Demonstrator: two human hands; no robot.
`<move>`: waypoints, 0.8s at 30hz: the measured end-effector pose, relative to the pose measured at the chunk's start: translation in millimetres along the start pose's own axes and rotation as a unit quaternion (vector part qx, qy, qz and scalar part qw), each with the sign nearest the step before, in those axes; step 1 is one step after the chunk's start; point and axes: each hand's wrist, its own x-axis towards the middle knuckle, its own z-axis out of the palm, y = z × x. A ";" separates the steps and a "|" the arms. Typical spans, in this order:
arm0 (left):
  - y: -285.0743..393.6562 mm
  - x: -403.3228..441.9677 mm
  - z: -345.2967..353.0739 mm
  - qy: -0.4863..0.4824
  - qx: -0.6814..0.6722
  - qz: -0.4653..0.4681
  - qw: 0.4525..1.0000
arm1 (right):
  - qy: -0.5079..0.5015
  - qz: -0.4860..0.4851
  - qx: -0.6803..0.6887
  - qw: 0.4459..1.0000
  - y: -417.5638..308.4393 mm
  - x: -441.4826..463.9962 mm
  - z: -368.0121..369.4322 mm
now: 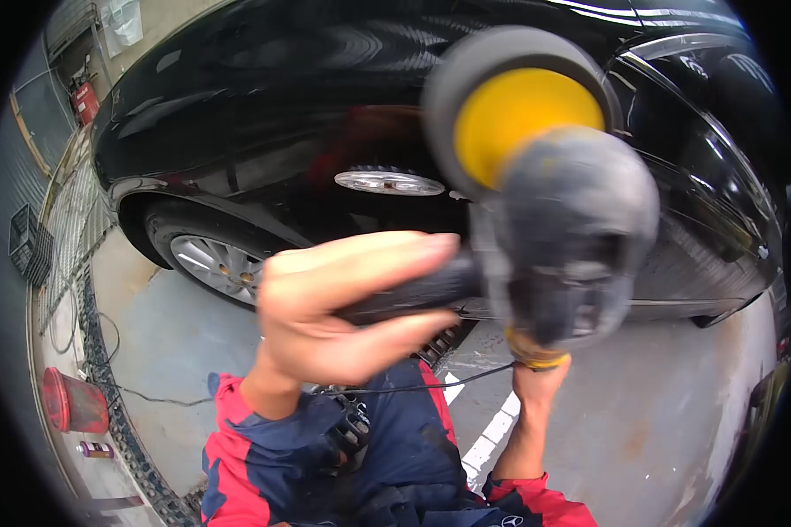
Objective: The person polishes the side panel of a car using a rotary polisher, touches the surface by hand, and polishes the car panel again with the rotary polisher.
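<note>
A car polisher [580,211], grey and black and a little blurred, is held out in front of a black car [264,114]. My left hand [325,307] is closed around its black side handle [413,290]. Below the tool's body, my right hand [540,376] is wrapped round the yellow-and-black rear end, mostly hidden behind it. The polisher's grey pad with a yellow middle [523,114] faces the car's side panel; whether it touches the paint I cannot tell. Just left of the pad is a clear side marker lamp [388,183].
A black cord [466,379] runs from the polisher across my lap and over the floor to the left. The front wheel [215,263] is at left. Further left stand a red bucket [75,400], a purple bottle [95,450] and a black crate [31,244].
</note>
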 end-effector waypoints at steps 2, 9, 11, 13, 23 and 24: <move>8.2 -20.8 -30.7 0.035 0.044 -0.065 0.996 | -0.041 -0.025 -0.024 0.999 -25.2 13.3 16.8; -19.3 -95.2 -93.1 0.276 0.041 -0.161 0.947 | -0.053 -0.142 -0.002 0.988 -86.6 29.5 69.3; -22.0 -93.4 -98.8 0.199 0.077 -0.131 0.968 | -0.052 -0.139 -0.003 0.989 -80.3 26.0 71.3; -8.3 -65.8 -83.1 0.101 0.117 -0.110 0.982 | -0.032 -0.118 0.000 0.993 -61.3 19.7 66.6; 1.9 -14.0 -57.1 -0.014 0.094 0.009 0.995 | -0.004 -0.043 0.036 0.998 -24.1 -1.4 72.0; -3.5 -29.9 -72.1 0.012 0.103 -0.034 0.994 | 0.008 -0.079 0.020 0.997 -35.8 6.2 79.1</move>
